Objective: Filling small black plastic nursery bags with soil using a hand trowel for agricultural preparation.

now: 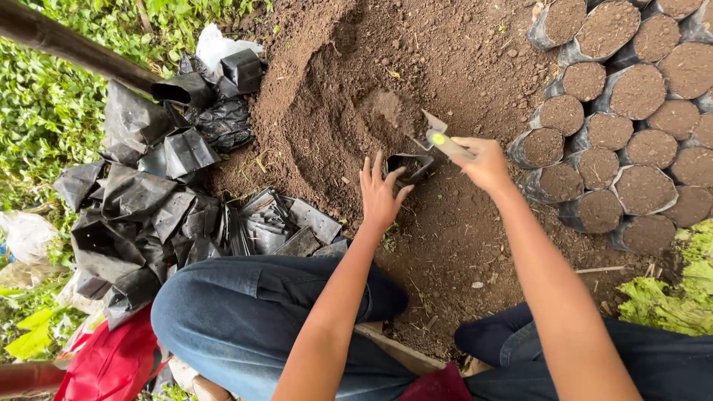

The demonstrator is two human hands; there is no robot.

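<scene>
The small black plastic bag (410, 165) sits open on the brown soil pile (334, 96), right of the heap of empty black bags (156, 200). The left hand (380, 194) steadies its rim, fingers spread. The right hand (486, 162) grips a small metal scoop (434, 134) over it. Filling seems underway; more soil looks needed. Filled bags (631, 134) stand far right.

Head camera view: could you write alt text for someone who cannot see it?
A seated person's left hand steadies a small black plastic bag on a brown soil mound while the right hand holds a metal trowel over it. Soil-filled black bags stand right, empty ones left.
</scene>
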